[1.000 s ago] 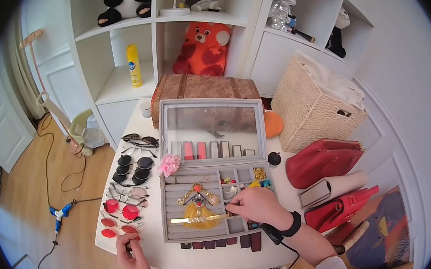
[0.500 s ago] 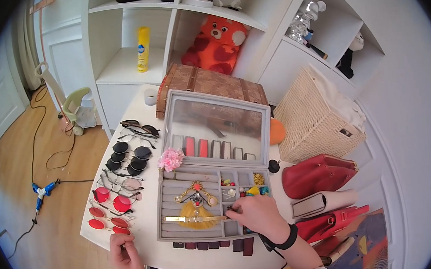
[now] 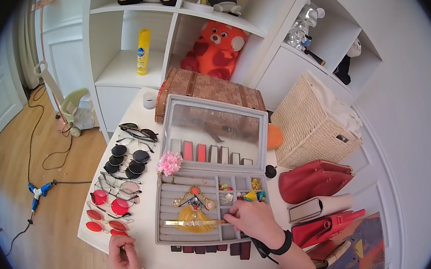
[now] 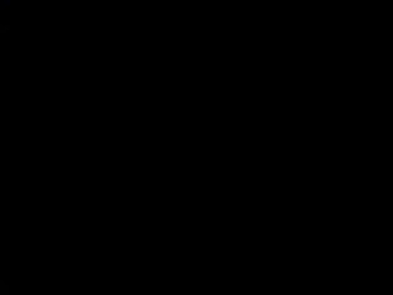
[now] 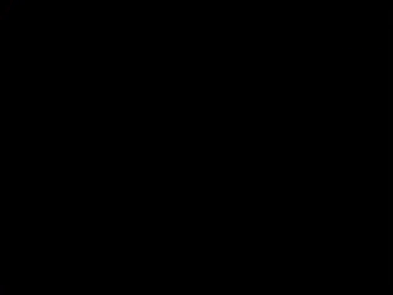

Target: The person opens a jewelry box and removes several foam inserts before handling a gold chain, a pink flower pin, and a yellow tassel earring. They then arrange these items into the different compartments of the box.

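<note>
A grey jewelry box [image 3: 162, 239] stands with its glass lid [image 3: 215, 129] raised. Across its ring rolls lie a gold bar-shaped piece [image 3: 193, 222], a yellow tassel [image 3: 186, 215] and a gold necklace [image 3: 208, 197]. My right hand [image 3: 258, 224] is over the small compartments at the right, thumb and fingertips together by the bar's right end; whether they pinch it cannot be made out. Near the table's front left edge is my left hand [image 3: 125, 262], fingers curled, below the red glasses [image 3: 118, 225]; what it may hold is hidden. Both wrist views are black.
Several pairs of glasses [image 3: 136, 168] line the table's left side. A pink flower [image 3: 169, 163] touches the box. Behind stands a brown trunk [image 3: 206, 91]; to the right are a woven basket [image 3: 313, 125], a red bag [image 3: 313, 179] and other bags. Small dark items [image 3: 200, 249] lie before the box.
The head view has turned, shifting the scene. My right hand stays over the small compartments with its fingertips by the gold bar. My left hand remains near the table's front left edge.
</note>
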Tool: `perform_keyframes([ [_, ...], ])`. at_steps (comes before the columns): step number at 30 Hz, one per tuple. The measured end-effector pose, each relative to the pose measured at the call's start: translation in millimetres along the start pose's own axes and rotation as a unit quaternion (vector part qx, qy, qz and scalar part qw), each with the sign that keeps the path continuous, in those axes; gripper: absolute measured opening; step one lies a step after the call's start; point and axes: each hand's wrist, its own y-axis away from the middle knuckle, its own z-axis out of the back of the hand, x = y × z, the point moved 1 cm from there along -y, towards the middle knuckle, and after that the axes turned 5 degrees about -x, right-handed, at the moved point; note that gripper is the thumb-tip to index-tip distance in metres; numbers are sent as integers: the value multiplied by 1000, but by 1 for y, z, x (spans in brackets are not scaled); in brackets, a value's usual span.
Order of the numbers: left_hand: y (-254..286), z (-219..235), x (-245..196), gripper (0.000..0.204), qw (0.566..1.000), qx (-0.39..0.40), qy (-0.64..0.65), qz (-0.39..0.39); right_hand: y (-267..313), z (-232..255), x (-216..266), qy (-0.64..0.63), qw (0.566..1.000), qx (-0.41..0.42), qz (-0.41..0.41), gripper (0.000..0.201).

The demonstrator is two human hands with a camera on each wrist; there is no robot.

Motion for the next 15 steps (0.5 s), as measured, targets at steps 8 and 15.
perform_keyframes([
  [8, -1, -1, -2, 13, 999, 7, -14, -29, 3, -8, -9, 17, 995, -88, 39, 28],
  [15, -4, 9, -26, 13, 996, 48, 49, 62, 8, 23, -18, -235, 968, -81, 14, 28],
])
